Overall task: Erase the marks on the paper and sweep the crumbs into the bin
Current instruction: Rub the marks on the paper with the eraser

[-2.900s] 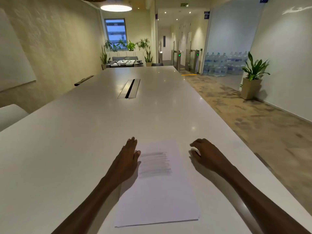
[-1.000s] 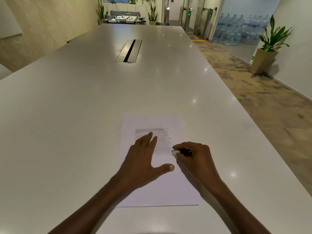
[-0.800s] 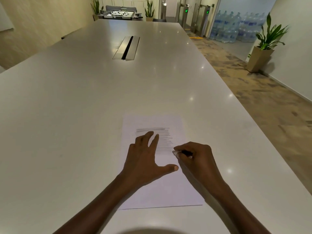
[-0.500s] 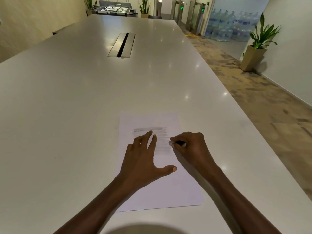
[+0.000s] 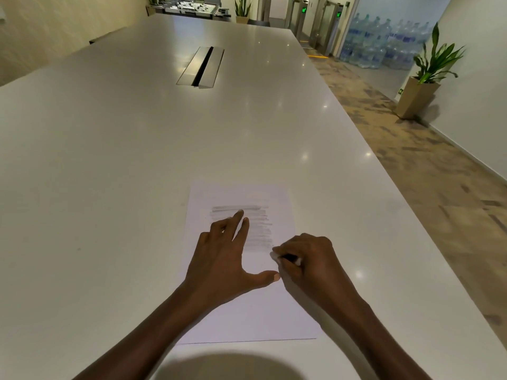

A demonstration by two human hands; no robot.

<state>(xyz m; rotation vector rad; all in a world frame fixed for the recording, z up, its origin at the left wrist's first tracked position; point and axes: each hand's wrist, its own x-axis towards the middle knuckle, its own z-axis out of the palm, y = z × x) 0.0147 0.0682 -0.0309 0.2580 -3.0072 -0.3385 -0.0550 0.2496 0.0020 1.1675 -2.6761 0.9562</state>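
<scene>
White eraser (image 5: 275,255) pinched, right hand (image 5: 307,263), paper (image 5: 260,311)

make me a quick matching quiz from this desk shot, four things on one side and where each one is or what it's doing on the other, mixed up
Things:
1. left hand
2. right hand
3. paper
4. potted plant

Places or states:
A. standing on the floor by the wall
B. pinching an eraser
C. spread flat, pressing the sheet down
D. lying on the white table, grey marks on it

Pairs: 1-C, 2-B, 3-D, 4-A
</scene>
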